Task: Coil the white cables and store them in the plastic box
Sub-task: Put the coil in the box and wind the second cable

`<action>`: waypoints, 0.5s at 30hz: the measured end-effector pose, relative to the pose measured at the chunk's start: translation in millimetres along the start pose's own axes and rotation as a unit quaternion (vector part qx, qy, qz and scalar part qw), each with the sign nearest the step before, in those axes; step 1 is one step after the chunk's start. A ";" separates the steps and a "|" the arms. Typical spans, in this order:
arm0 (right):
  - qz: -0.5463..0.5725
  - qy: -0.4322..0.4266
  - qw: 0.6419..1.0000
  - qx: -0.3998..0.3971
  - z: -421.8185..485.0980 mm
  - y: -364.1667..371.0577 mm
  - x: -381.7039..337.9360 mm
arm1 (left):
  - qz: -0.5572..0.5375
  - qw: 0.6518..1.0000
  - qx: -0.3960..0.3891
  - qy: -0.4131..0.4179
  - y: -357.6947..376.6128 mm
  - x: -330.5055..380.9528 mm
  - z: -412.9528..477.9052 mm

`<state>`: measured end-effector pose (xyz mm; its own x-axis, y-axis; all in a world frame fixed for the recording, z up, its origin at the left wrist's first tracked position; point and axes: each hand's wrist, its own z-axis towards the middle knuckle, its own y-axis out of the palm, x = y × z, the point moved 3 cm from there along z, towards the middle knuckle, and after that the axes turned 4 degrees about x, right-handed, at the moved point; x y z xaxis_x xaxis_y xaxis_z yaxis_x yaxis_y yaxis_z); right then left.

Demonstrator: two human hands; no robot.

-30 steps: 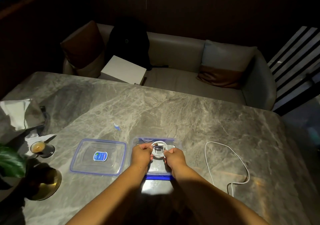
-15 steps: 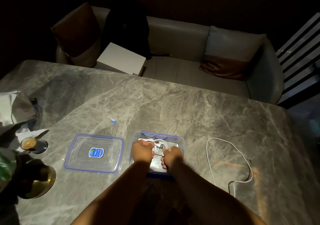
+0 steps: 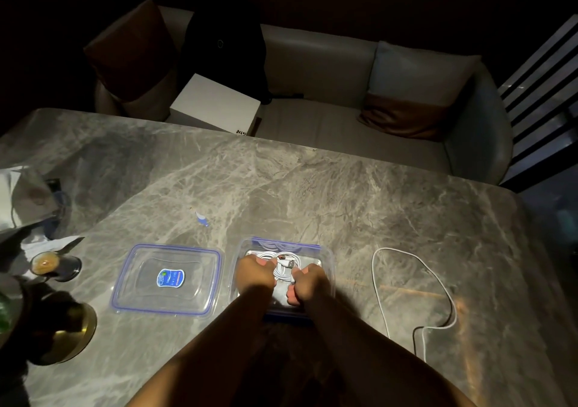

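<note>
Both hands are down inside the clear plastic box (image 3: 329, 258), which sits open on the grey marble counter (image 3: 312, 193). The left hand (image 3: 255, 273) has its fingers curled, its grip closed on the left side of the coiled white cable (image 3: 281, 267); the right hand (image 3: 309, 284) pinches the coil's right side, near a plug end. The light is dim, so I cannot say which fingers do the pinching. The coil lies within the box walls, between the two hands. The box's blue-rimmed lid (image 3: 140, 269) lies flat just to the left, label up. Well to the right, a second white cable (image 3: 386, 248) sprawls loose on the counter in one wide loop, uncoiled. At the far left stands a small glass candle (image 3: 45, 262); beyond the counter is a grey sofa (image 3: 312, 62) with a white box (image 3: 215, 106) on its seat.
</note>
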<state>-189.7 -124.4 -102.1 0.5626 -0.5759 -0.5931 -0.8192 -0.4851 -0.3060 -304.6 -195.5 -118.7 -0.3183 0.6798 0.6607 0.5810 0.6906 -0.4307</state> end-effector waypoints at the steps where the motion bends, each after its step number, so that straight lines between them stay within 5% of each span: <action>1: 0.001 0.007 1.000 -0.002 0.6 0.0 0.4 | -0.018 1.000 -0.006 -0.005 -2.3 5.0 -6.2; 8: -0.059 0.044 0.997 -0.004 -12.1 -5.8 -6.4 | -0.087 0.996 -0.015 -0.032 -10.3 26.3 -30.4; 15: -0.187 -0.048 0.981 0.027 -45.0 -26.8 -31.2 | 0.039 0.998 -0.029 0.036 -23.2 28.2 -35.4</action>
<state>-180.4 -123.0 -41.9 0.8137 -0.2994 -0.4983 -0.5641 -0.6135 -0.5526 -300.5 -201.1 -68.3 -0.2177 0.7099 0.6698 0.6445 0.6199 -0.4476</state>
